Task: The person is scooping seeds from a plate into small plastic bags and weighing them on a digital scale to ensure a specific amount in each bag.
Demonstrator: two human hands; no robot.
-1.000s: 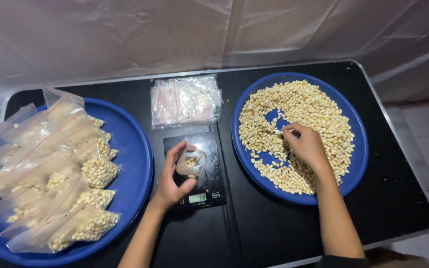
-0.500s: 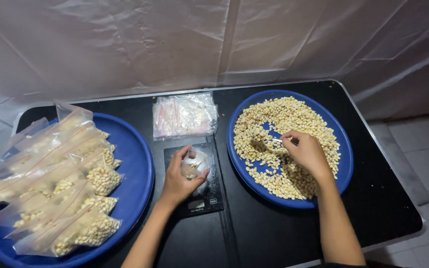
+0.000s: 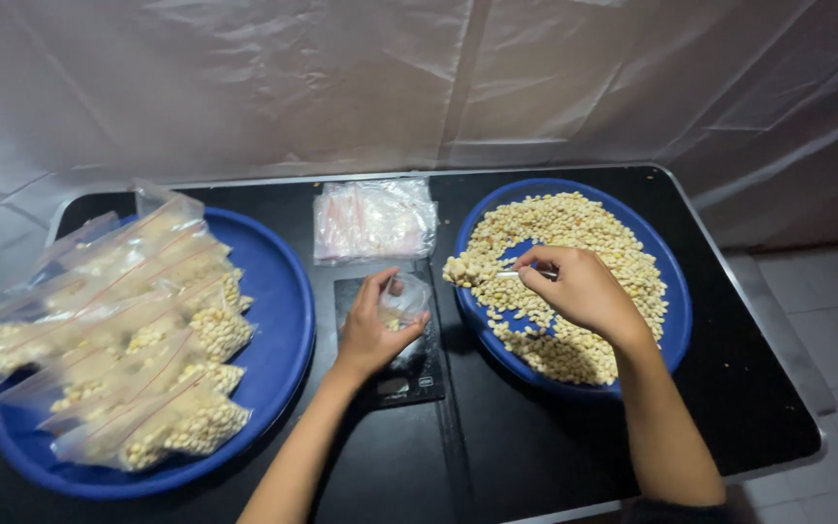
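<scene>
Left hand (image 3: pixel 369 335) on the small clear bag (image 3: pixel 402 303), fingers curled around its mouth, holding it open over the black scale (image 3: pixel 390 374). Right hand (image 3: pixel 579 288) above the blue tray of pale nuts (image 3: pixel 666 320), fingers pinched shut on a small white scoop (image 3: pixel 514 275). Beyond the left fingers, a stack of empty bags (image 3: pixel 373 220); further left, filled bags (image 3: pixel 128 330) on another blue tray (image 3: pixel 278 320). All on a black bench (image 3: pixel 535 456).

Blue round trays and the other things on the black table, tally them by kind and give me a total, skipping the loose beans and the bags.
Blue round plastic trays: 2, left one, right one
Small black digital scale: 1
Stack of empty clear zip bags, counted as one stack: 1
Total: 4
</scene>
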